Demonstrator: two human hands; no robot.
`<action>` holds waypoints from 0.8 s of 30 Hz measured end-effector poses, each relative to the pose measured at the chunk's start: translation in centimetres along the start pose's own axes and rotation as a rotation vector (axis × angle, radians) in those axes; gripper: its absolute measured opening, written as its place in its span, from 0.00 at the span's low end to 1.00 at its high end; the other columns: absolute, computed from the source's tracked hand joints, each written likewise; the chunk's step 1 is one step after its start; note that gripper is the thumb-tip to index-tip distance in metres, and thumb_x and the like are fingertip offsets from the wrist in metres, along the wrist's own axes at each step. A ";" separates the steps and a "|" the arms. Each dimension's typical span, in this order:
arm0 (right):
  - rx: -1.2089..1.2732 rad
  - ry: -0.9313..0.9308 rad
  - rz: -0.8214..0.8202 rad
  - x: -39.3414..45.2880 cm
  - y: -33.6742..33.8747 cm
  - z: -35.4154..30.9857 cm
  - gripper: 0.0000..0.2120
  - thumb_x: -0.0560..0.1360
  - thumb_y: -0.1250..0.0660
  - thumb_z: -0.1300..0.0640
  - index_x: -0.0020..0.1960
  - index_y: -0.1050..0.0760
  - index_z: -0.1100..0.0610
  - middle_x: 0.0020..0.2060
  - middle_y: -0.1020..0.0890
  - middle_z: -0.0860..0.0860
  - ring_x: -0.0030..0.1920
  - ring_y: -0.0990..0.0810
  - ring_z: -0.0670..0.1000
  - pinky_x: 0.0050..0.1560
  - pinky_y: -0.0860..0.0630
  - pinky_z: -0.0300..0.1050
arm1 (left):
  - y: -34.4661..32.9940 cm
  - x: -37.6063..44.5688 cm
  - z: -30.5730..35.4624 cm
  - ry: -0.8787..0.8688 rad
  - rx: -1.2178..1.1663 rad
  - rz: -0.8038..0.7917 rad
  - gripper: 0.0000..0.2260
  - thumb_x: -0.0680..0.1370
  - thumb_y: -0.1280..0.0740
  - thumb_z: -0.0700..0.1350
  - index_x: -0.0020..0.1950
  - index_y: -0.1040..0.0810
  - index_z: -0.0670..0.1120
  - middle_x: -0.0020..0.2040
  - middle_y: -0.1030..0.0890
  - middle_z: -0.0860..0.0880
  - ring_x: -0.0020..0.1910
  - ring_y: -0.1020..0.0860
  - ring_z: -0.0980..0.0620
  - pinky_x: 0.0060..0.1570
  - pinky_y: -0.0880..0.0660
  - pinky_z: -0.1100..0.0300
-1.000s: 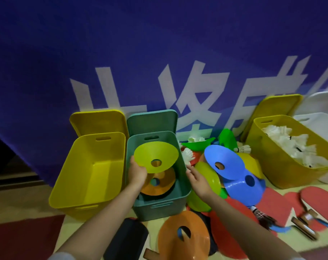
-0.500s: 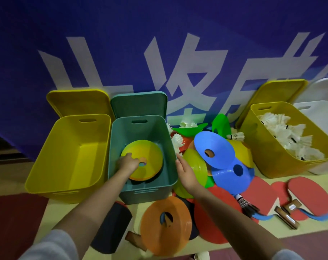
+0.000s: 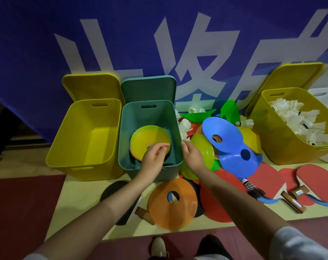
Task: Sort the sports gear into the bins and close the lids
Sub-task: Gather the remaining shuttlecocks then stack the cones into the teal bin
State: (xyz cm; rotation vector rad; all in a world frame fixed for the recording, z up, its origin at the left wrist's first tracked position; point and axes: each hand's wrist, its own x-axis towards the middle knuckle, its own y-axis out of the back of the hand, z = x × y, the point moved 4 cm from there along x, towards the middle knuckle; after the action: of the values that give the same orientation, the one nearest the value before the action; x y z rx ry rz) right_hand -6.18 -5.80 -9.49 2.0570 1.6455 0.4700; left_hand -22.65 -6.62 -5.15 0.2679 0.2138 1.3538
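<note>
Now the left hand (image 3: 153,158) hovers loosely curled and empty above the yellow-green cone (image 3: 150,136) in the teal bin (image 3: 125,136). Just at its 3 o'clock, the right hand (image 3: 192,156) rests with relaxed fingers on another yellow-green cone (image 3: 204,149).

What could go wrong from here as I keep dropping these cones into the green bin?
Shuttlecocks lie right against the green bin where the right hand reaches for the yellow-green cone; feathers could get crushed or swept in with it. The two blue cones lean on that pile and may slide when it is pulled. The orange cone sits near the table's front edge and could be knocked off by a forearm.
</note>
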 end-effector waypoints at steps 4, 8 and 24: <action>-0.145 0.133 -0.089 -2.2 2.0 2.1 0.15 0.82 0.46 0.51 0.56 0.23 0.55 0.47 0.18 0.53 0.47 0.21 0.53 0.46 0.26 0.50 | -1.5 -4.5 0.0 -0.109 0.128 -0.031 0.08 0.81 0.39 0.43 0.55 0.22 0.53 0.52 0.25 0.55 0.48 0.25 0.61 0.47 0.28 0.70; -0.232 0.181 -0.051 -6.0 6.9 5.9 0.15 0.80 0.42 0.52 0.64 0.26 0.53 0.58 0.20 0.50 0.55 0.22 0.51 0.49 0.26 0.44 | -4.8 -8.4 -4.0 -0.057 0.470 -0.118 0.10 0.78 0.36 0.48 0.59 0.24 0.53 0.53 0.27 0.56 0.53 0.26 0.60 0.52 0.28 0.63; -1.005 0.434 -0.406 -14.9 9.1 17.9 0.52 0.54 0.23 0.49 0.74 0.40 0.57 0.69 0.32 0.64 0.69 0.31 0.63 0.61 0.28 0.61 | -13.4 -14.9 -9.7 0.035 1.250 -0.272 0.54 0.46 0.20 0.59 0.70 0.34 0.53 0.47 0.24 0.45 0.47 0.27 0.45 0.42 0.27 0.45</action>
State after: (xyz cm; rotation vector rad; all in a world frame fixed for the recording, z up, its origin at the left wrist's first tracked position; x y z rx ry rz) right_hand 7.35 -24.45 -19.11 0.8990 1.5003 1.3191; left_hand -16.14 -23.12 -18.65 1.2024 1.0826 0.7988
